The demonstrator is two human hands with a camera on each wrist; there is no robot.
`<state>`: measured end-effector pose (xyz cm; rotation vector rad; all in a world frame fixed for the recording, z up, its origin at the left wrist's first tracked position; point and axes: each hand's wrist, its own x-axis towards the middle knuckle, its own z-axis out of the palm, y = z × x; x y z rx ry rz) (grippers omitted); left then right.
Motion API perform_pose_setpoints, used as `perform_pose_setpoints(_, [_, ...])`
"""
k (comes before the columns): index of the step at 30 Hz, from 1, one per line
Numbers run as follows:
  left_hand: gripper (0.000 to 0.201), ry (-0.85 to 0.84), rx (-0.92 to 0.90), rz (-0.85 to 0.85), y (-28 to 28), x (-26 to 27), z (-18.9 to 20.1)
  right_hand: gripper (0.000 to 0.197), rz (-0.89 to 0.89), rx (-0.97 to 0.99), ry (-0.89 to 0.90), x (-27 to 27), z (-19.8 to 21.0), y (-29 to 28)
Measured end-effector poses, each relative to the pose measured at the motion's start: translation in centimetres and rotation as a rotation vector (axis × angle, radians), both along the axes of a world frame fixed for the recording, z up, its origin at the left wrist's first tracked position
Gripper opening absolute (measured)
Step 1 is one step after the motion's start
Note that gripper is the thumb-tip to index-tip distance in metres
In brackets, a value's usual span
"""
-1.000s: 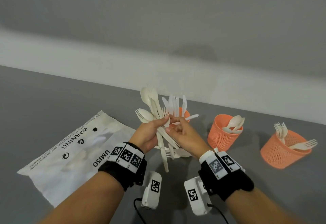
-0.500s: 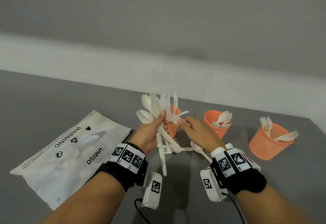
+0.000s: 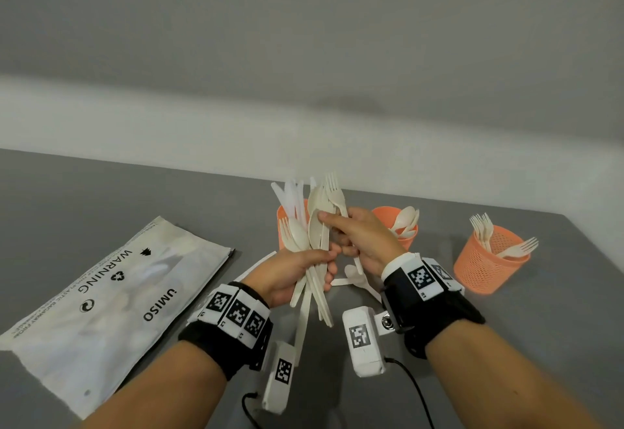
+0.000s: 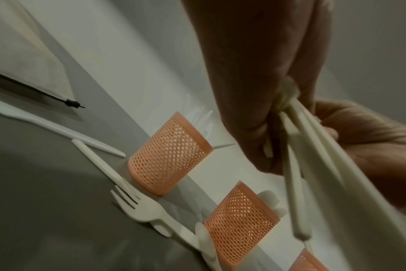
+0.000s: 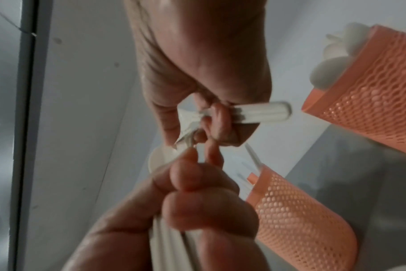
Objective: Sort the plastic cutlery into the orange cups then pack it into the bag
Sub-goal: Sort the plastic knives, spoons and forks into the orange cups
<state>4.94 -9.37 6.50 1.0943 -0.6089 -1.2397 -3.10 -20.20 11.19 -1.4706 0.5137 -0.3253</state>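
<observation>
My left hand point(image 3: 304, 268) grips a mixed bundle of white plastic cutlery point(image 3: 312, 226) upright above the table, its handles point(image 4: 313, 146) fanning down below the fist. Right beside the bundle, my right hand point(image 3: 358, 239) has its fingers curled round the handle of a fork point(image 3: 336, 192), tines up; the handle end point(image 5: 273, 112) sticks out of the fist. Three orange mesh cups stand behind: the left cup point(image 3: 283, 226) holds knives, the middle cup point(image 3: 401, 229) spoons, the right cup point(image 3: 489, 263) forks. The white bag point(image 3: 111, 297) lies flat at the left.
Loose cutlery lies on the grey table under my hands: a knife point(image 3: 256, 265), a spoon point(image 3: 354, 276), another fork point(image 4: 146, 210) near the left cup point(image 4: 169, 155). A white wall runs close behind the cups. The table's right edge passes near the right cup.
My right hand left the bundle and reached right, then came back and now grips a fork beside it. The left hand kept hold of the bundle and tilted it more upright.
</observation>
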Motion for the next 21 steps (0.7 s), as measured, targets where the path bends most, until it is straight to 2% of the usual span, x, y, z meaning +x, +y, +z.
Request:
perform_pose_setpoints(4, [0.007, -0.044, 0.000, -0.024, -0.2, -0.6, 0.1, 0.014, -0.109, 0.026, -0.007, 0.1, -0.9, -1.2])
perform_pose_setpoints(6, [0.013, -0.037, -0.002, -0.031, -0.3, -0.8, 0.2, 0.013, -0.152, 0.056, -0.036, -0.2, -0.9, -1.6])
perform_pose_setpoints(9, [0.019, -0.051, -0.017, -0.037, -0.6, -1.1, 0.1, 0.009, -0.108, 0.029, -0.109, -0.9, -0.6, -1.7])
perform_pose_setpoints(12, [0.027, -0.052, 0.005, -0.007, -1.0, -1.5, -0.2, 0.018, -0.065, -0.099, -0.094, -1.6, -0.8, -1.5])
perform_pose_setpoints(14, [0.035, -0.034, 0.019, 0.003, -1.3, -1.8, -0.2, 0.012, -0.057, -0.131, -0.079, -1.8, -1.0, -1.7])
perform_pose_setpoints(15, [0.035, -0.026, 0.018, 0.008, -1.4, -2.0, -0.1, 0.008, -0.052, -0.119, -0.082, -1.9, -1.0, -1.8])
perform_pose_setpoints(19, [0.032, 0.013, 0.011, 0.053, -1.9, -2.3, 0.4, 0.019, -0.145, 0.064, -0.088, -1.9, -1.4, -2.3])
perform_pose_setpoints(21, [0.030, 0.009, 0.012, 0.080, -2.3, -2.4, 0.6, 0.022, -0.152, 0.092, -0.091, -1.9, -1.5, -2.1])
